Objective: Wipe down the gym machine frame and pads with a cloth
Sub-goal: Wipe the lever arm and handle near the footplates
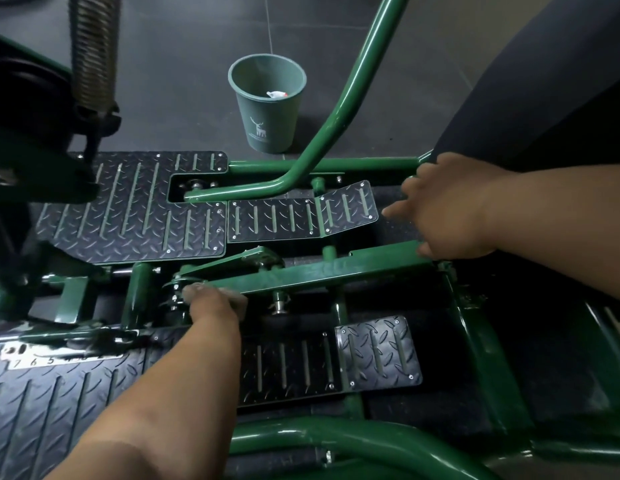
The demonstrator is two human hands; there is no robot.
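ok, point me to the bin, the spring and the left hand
bin (268,124): head view, outer front wall, by the deer print
spring (92,50): head view, middle of the coils
left hand (211,301): head view, back of the hand, against the green bar

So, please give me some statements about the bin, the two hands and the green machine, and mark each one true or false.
1. The bin stands on the floor, upright. True.
2. The bin is red. False: it is grey-green.
3. The left hand is at the lower edge of a green bar. True.
4. The right hand holds the spring. False: it rests on the bar's far end.
5. Foot plates are smooth white. False: black, ribbed.
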